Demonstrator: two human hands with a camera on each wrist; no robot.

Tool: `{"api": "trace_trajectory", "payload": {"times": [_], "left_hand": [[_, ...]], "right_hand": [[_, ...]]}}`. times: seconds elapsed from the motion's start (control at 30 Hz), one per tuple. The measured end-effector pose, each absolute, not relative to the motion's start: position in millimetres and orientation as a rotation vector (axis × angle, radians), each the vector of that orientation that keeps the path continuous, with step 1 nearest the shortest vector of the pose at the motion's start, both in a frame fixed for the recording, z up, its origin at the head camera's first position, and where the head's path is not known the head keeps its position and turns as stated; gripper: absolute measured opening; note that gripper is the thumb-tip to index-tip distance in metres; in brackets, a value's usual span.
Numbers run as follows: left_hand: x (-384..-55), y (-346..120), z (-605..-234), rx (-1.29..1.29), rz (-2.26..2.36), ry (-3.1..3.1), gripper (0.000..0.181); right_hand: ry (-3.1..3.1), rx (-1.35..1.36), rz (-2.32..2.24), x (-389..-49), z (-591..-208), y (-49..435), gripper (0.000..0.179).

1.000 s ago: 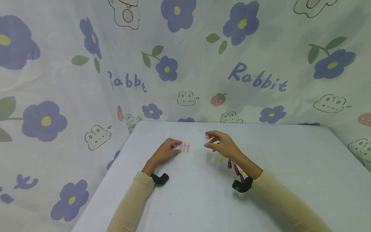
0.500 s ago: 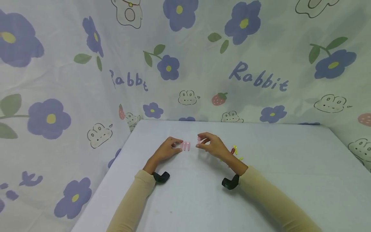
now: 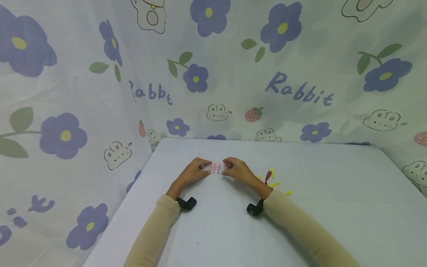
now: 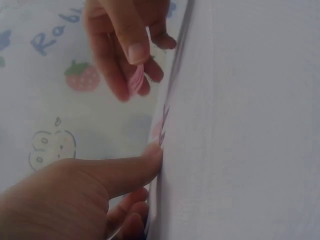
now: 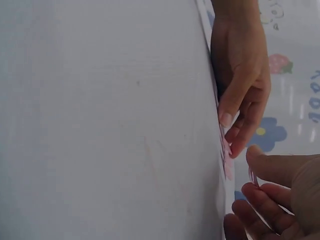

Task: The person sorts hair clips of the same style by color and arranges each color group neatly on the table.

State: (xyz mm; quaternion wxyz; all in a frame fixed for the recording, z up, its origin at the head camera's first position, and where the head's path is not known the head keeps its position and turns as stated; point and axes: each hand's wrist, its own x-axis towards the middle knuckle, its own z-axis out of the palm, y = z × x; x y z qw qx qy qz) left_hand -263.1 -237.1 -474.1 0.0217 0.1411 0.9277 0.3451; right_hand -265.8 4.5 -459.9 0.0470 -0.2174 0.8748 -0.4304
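Note:
Several slim pink snap hair clips (image 3: 216, 168) lie side by side in a short row on the white table. My left hand (image 3: 194, 171) pinches the leftmost of them between thumb and fingers, low at the table surface. Just right of the row, my right hand (image 3: 238, 170) holds another pink hair clip (image 4: 136, 80) by its ends, thumb against fingertips. The right wrist view shows this clip (image 5: 253, 176) edge-on, a small gap away from the row. Part of it is hidden behind the right fingers in the head view.
Yellow hair clips (image 3: 275, 184) and a red hair clip (image 3: 268, 175) lie scattered beside the right forearm, which covers part of the group. A printed cloth wall (image 3: 293, 122) stands behind the table (image 3: 213, 222). Both wrists wear black camera mounts.
My right hand has moved left and slightly down with its pink clip, ending close beside the row. More red and yellow clips now show behind the forearm. My left hand keeps its place.

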Motion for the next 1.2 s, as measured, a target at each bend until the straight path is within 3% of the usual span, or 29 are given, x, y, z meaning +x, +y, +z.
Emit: {"api": "trace_trajectory", "payload": {"times": [0.5,1.2], "left_hand": [[-262,-236,-475,0.454,1.086,2.878,0.041],[-262,-238,-474,0.442,1.091,2.876,0.042]], "right_hand": [[2.825,-0.733,-1.153,-275,-475,-1,0.05],[2.796,-0.572,-1.079,-278,-472,-5,0.044]]}}
